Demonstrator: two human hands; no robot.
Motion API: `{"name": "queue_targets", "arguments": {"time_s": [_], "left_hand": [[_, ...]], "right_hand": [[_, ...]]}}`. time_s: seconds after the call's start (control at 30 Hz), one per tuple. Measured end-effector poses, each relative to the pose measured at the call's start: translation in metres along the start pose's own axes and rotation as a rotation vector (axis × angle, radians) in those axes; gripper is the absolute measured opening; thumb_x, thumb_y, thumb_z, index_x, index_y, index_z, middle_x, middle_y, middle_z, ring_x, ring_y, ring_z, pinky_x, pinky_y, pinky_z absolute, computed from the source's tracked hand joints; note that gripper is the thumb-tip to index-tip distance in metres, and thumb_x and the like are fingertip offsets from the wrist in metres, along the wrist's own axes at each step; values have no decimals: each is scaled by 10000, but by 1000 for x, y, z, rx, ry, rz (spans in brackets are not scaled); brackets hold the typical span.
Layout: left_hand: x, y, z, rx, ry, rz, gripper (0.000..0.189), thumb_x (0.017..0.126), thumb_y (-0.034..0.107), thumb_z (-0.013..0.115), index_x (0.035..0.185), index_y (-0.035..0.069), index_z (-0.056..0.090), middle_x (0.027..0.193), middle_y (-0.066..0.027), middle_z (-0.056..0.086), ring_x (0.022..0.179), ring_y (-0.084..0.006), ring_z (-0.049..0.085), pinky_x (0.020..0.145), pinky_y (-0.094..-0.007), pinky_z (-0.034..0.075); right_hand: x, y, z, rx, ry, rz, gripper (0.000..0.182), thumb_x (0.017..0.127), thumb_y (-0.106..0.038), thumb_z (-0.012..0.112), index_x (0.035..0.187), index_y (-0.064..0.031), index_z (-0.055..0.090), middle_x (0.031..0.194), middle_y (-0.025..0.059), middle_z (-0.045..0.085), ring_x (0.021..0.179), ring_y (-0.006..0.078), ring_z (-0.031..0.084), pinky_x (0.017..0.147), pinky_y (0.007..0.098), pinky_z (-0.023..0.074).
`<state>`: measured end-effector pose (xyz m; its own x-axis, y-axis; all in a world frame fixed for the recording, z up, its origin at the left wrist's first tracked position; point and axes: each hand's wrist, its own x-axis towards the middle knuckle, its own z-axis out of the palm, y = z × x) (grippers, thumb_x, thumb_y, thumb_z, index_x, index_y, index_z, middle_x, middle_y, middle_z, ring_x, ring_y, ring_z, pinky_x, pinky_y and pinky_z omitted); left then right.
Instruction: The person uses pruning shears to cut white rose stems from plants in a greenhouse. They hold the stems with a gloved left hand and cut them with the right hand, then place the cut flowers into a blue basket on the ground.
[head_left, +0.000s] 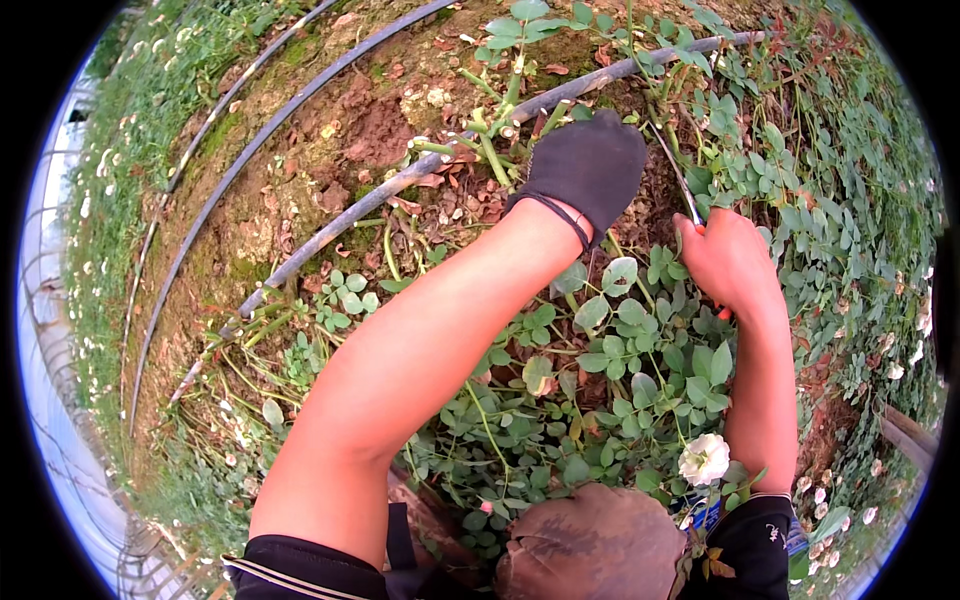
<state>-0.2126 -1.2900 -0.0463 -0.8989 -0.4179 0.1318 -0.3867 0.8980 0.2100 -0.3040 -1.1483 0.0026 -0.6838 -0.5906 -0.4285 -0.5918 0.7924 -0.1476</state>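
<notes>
My left hand, in a black glove, reaches in among the cut green stems at the base of a rose bush. Its fingers point away from me and are hidden behind the back of the glove, so what they hold cannot be seen. My bare right hand is closed around pruning shears with orange-red handles. Their slim metal blades point up and left, beside a rose stem to the right of the glove. Whether the blades touch that stem is unclear.
A grey hose crosses behind the cut stems, and a second hose curves farther left over bare soil. Leafy rose shoots fill the space under my forearms. A white rose hangs by my right forearm. Brown patterned cloth shows below.
</notes>
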Motion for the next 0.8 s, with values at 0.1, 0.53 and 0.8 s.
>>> {"name": "queue_targets", "arguments": {"time_s": [0.1,0.53,0.8], "left_hand": [[0,1,-1,-9,-8,-8,129,841,109,512,929,75,601,944,-120,621,841,-299,671,675,-416,549],[3,2,-1,-10,-30,-25,107,825,90,533,917,80,586,934,-115,617,830,-298,666,676,-425,546],[-10,-8,-65,-438,419,-108,199,758,54,608,940,52,688,929,-103,598,794,-260,626,718,-328,510]], "right_hand": [[4,-1,2,6,12,-4,506,889,-382,515,825,98,660,820,297,650,841,437,641,808,487,499],[16,7,9,73,83,-97,484,897,-358,556,794,106,651,741,318,622,760,458,637,742,469,518],[-17,4,10,1056,-425,60,348,937,-351,519,976,-6,541,724,72,590,579,178,626,504,325,499]]}}
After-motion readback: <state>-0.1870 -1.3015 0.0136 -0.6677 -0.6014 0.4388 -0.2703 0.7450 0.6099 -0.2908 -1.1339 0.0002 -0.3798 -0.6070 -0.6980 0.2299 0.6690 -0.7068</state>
